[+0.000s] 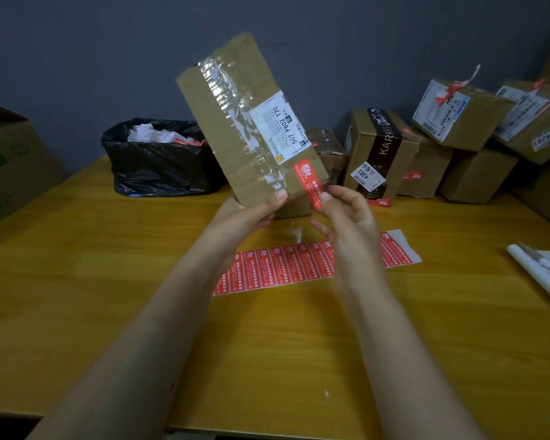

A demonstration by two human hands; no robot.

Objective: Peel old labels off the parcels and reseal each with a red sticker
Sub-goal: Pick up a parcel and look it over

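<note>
Holds one taped parcel (235, 122) in left grip (251, 214), pinches one red sticker (310, 182) with right grip (346, 223), above one sticker strip (286, 268).

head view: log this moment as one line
left hand holds parcel | right hand pinches red sticker at parcel corner | sticker sheet on table
</note>
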